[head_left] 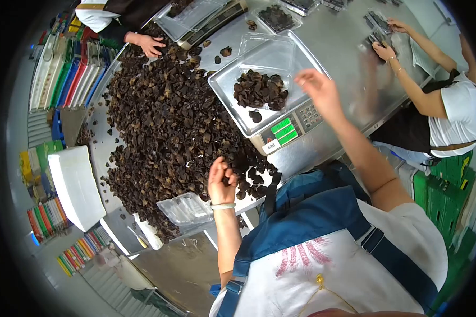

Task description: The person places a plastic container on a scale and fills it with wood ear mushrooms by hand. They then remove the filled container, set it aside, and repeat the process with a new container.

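A large heap of dark brown, curled pieces, which look like dried wood ear fungus, covers the metal table. My left hand hovers at the heap's near edge, its fingers loosely curled and apart, with nothing visible in them. My right hand is raised over the right side of a metal tray on a digital scale; its fingers reach out and no object shows in them. In that tray lies a clear plastic box with its lid open, holding a mound of dark pieces. One loose piece sits beside the box.
Another clear plastic box lies at the heap's near edge. A co-worker's hand rests on the far heap. At right, another person's hands handle dark packs. A white foam box stands left, and a second scale behind.
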`<action>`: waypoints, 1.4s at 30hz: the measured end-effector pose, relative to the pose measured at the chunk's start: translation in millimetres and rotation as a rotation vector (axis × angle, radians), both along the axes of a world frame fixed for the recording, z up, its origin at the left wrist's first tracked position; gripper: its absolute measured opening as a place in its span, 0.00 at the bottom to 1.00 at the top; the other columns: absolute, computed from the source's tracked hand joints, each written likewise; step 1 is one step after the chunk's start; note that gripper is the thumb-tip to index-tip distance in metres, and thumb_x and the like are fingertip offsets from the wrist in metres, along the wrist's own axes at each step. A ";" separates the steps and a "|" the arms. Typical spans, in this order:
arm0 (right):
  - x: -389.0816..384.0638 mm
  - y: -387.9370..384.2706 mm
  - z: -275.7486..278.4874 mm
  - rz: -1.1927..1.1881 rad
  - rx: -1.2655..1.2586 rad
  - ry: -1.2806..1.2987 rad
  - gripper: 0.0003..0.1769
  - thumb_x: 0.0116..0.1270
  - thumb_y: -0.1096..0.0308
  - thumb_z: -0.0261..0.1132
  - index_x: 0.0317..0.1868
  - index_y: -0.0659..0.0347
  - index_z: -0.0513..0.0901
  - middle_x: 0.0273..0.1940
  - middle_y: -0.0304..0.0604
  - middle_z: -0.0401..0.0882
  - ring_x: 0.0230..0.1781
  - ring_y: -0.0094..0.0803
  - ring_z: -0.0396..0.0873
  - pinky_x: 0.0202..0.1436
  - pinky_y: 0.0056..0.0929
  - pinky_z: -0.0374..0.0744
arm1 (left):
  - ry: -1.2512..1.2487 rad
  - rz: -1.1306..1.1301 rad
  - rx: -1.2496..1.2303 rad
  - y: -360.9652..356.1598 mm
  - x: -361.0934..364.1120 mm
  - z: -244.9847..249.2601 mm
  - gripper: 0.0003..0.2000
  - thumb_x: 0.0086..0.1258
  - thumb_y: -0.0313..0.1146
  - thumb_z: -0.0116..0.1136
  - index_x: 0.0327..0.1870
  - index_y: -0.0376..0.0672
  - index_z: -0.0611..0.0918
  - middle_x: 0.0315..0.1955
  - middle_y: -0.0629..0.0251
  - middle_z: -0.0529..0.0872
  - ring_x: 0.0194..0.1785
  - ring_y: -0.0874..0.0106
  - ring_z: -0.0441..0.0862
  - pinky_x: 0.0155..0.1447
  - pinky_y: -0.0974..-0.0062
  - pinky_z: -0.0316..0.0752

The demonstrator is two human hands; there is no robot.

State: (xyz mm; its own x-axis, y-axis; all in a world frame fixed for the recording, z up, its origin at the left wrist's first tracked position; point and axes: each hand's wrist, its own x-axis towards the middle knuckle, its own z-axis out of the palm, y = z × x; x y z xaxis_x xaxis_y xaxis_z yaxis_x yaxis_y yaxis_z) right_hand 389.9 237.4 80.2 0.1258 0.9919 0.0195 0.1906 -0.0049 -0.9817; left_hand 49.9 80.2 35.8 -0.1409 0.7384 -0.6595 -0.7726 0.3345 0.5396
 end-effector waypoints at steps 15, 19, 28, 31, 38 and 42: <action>0.0 13.7 -44.5 0.174 -0.335 -0.760 0.42 0.66 0.57 0.72 0.75 0.60 0.64 0.46 0.51 0.89 0.49 0.56 0.86 0.53 0.49 0.84 | 1.701 -0.581 0.290 106.1 80.4 -29.9 0.14 0.66 0.34 0.65 0.49 0.38 0.84 0.41 0.48 0.90 0.45 0.50 0.88 0.51 0.56 0.82; 19.5 13.7 -33.6 0.174 0.161 -0.810 0.31 0.69 0.64 0.68 0.71 0.54 0.73 0.62 0.47 0.80 0.62 0.48 0.78 0.64 0.43 0.79 | 1.571 -0.453 -0.015 80.1 -0.5 -37.9 0.18 0.65 0.29 0.64 0.56 0.39 0.83 0.45 0.49 0.90 0.51 0.50 0.86 0.60 0.56 0.79; -48.3 41.6 -58.1 0.667 0.550 -0.953 0.19 0.63 0.65 0.70 0.55 0.52 0.88 0.66 0.41 0.80 0.74 0.43 0.70 0.79 0.48 0.65 | 0.751 -0.409 0.265 229.0 68.4 -28.3 0.28 0.81 0.41 0.61 0.73 0.32 0.72 0.64 0.49 0.81 0.64 0.63 0.82 0.68 0.68 0.76; -38.6 39.6 -28.6 0.644 0.544 -0.791 0.15 0.63 0.66 0.73 0.50 0.54 0.89 0.60 0.42 0.84 0.69 0.45 0.74 0.76 0.48 0.70 | 0.285 -0.268 0.253 268.0 96.7 -26.7 0.30 0.83 0.51 0.54 0.73 0.35 0.72 0.61 0.57 0.84 0.67 0.64 0.77 0.72 0.63 0.69; 55.7 6.7 -34.5 0.009 -0.426 -0.052 0.13 0.75 0.68 0.68 0.56 0.61 0.83 0.46 0.44 0.86 0.41 0.30 0.86 0.46 0.32 0.85 | 1.045 -0.489 0.489 207.5 84.7 -17.2 0.15 0.74 0.33 0.66 0.57 0.36 0.82 0.47 0.63 0.86 0.53 0.70 0.83 0.60 0.68 0.78; 52.7 -4.7 -69.8 0.207 -0.611 0.402 0.21 0.77 0.69 0.65 0.66 0.62 0.74 0.46 0.49 0.85 0.40 0.31 0.86 0.41 0.28 0.85 | 0.661 -0.604 0.156 168.6 80.5 -50.6 0.16 0.73 0.29 0.69 0.57 0.35 0.80 0.40 0.62 0.87 0.35 0.74 0.86 0.42 0.74 0.87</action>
State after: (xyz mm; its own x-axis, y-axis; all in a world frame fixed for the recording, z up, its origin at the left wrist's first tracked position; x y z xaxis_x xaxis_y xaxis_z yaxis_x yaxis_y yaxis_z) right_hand 442.7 232.7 10.5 -0.1830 0.8157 -0.5488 -0.1248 -0.5730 -0.8100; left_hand 130.4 248.9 -14.8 -0.0148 0.8835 -0.4682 -0.0067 0.4681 0.8836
